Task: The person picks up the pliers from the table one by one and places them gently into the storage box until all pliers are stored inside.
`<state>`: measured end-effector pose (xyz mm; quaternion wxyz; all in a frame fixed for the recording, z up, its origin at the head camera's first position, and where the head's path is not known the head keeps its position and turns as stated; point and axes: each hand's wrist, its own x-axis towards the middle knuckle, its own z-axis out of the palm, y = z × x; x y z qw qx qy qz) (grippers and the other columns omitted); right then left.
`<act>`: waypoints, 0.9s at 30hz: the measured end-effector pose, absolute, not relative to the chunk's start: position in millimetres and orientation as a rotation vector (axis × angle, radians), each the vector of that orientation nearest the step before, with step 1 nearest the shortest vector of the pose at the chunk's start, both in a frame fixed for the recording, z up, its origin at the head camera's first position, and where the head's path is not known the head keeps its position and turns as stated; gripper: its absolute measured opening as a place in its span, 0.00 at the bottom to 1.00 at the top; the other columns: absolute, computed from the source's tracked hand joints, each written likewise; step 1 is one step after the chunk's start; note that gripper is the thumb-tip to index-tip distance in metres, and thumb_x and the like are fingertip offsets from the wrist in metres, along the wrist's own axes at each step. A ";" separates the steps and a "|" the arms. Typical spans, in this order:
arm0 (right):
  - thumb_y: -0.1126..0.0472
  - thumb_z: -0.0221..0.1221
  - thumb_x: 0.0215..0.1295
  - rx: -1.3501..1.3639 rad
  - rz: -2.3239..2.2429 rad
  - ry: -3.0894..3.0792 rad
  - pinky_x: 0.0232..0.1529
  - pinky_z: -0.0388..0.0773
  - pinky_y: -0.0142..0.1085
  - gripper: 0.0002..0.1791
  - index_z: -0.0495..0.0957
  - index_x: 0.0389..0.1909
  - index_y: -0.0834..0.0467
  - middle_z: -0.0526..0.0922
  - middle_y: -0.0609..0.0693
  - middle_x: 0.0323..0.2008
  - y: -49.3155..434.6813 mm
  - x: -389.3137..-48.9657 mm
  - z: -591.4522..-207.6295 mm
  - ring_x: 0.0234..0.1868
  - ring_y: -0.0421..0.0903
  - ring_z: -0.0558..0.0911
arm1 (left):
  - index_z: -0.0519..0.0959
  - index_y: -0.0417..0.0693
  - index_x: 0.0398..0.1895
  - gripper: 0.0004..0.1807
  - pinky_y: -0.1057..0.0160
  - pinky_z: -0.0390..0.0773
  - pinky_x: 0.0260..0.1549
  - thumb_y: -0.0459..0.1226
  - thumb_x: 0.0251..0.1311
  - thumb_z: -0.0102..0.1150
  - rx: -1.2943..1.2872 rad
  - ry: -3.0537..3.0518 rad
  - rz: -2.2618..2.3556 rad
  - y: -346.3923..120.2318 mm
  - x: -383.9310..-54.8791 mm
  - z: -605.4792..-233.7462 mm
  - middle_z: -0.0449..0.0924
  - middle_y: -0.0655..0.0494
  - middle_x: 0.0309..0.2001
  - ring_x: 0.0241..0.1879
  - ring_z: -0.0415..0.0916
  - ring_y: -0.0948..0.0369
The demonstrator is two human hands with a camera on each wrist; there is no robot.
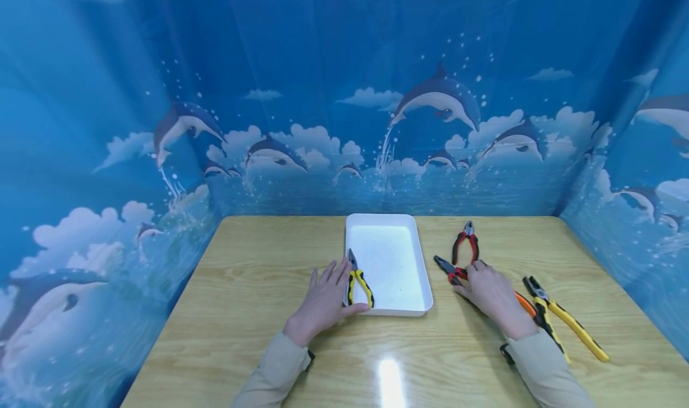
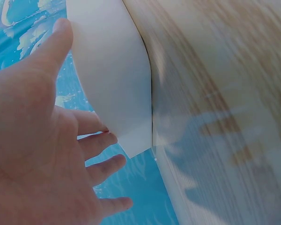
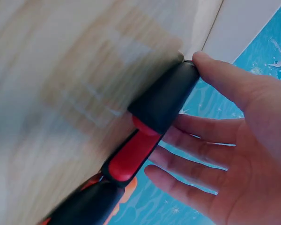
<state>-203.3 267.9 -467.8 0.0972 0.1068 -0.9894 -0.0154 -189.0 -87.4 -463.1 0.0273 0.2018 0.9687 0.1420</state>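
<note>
In the head view my left hand (image 1: 323, 297) lies along the left rim of a white tray (image 1: 422, 264), fingers spread and fairly straight. Yellow-and-black long-nose pliers (image 1: 352, 261) lean inside the tray by that hand. The left wrist view has the open palm (image 2: 33, 140) beside the tray's wall (image 2: 112, 75). My right hand (image 1: 492, 291) is over red-and-black pliers (image 1: 445, 265) right of the tray, covering part of them. In the right wrist view, its thumb is at the end of a black-and-red handle (image 3: 164, 98), with loosely extended fingers behind.
Another pair of red-handled pliers (image 1: 469, 240) lies farther back. Toward the right are yellow-handled pliers (image 1: 578, 327) and an orange handle (image 1: 526, 305) partly behind my right arm. A blue dolphin-print curtain (image 1: 344, 97) surrounds the wooden table (image 1: 258, 264).
</note>
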 end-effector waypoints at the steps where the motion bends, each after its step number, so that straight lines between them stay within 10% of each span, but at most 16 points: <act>1: 0.46 0.74 0.56 0.310 -0.054 -2.949 0.18 0.75 0.40 0.28 0.79 0.33 0.69 0.75 0.56 0.27 267.5 -203.8 -467.8 0.22 0.48 0.73 | 0.53 0.39 0.80 0.56 0.32 0.48 0.73 0.68 0.61 0.56 0.622 2.989 0.440 -87.2 -189.0 -463.0 0.50 0.43 0.80 0.78 0.47 0.41; 27: 0.48 0.67 0.62 0.187 0.082 -3.120 0.21 0.69 0.41 0.25 0.72 0.31 0.68 0.70 0.57 0.26 258.8 -205.0 -464.8 0.25 0.51 0.70 | 0.54 0.38 0.79 0.55 0.31 0.47 0.73 0.66 0.61 0.58 0.637 2.984 0.466 -88.3 -189.0 -464.0 0.50 0.43 0.80 0.78 0.47 0.41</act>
